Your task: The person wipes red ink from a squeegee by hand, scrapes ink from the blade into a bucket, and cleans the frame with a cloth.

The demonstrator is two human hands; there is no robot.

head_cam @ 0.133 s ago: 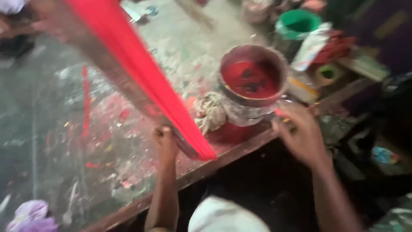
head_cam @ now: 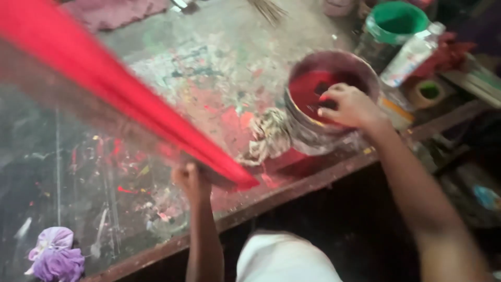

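— Across the paint-stained table (head_cam: 219, 57), how was the long red frame (head_cam: 120, 99) laid?

— Its long axis was run diagonally, from the far left corner of the view down to the near edge, where the red tip was seen just right of the left hand (head_cam: 192, 183). The near end was pointed toward the person; the far end was lost past the picture's edge.

— How was it held?

— The near end was gripped from below by the left hand, fingers closed around the frame's edge. The right hand (head_cam: 350, 106) was placed over the red paint bucket (head_cam: 329, 104), fingers curled loosely at its rim; whether anything was pinched there could not be told.

— And the surroundings?

— The tabletop was spattered with red, green and white. A crumpled rag (head_cam: 269, 136) was seen touching the bucket's left side. A green bucket (head_cam: 396, 23) and a clear plastic bottle (head_cam: 412, 52) were set behind it, and a purple cloth (head_cam: 55, 256) was left at the near left corner. The room beyond was dim.
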